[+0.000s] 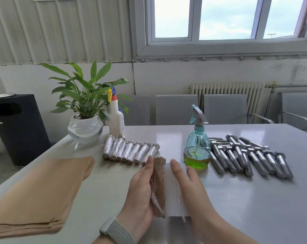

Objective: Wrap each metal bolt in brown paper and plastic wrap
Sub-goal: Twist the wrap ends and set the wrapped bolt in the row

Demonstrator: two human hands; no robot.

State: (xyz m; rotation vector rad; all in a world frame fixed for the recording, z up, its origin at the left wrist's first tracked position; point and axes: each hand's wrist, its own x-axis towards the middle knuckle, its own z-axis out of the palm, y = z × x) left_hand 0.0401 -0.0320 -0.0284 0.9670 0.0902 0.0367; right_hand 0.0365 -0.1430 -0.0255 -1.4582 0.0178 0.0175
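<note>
Left hand (142,189), fingers straight, pressing the paper-wrapped bolt (159,187) on the surface (254,199); right hand (188,184), open and flat, pinning the plastic wrap (173,192) just beside. Best rolled tight, film kept taut. Beyond: finished rolls (130,151), bare bolts (251,155) waiting.
</note>
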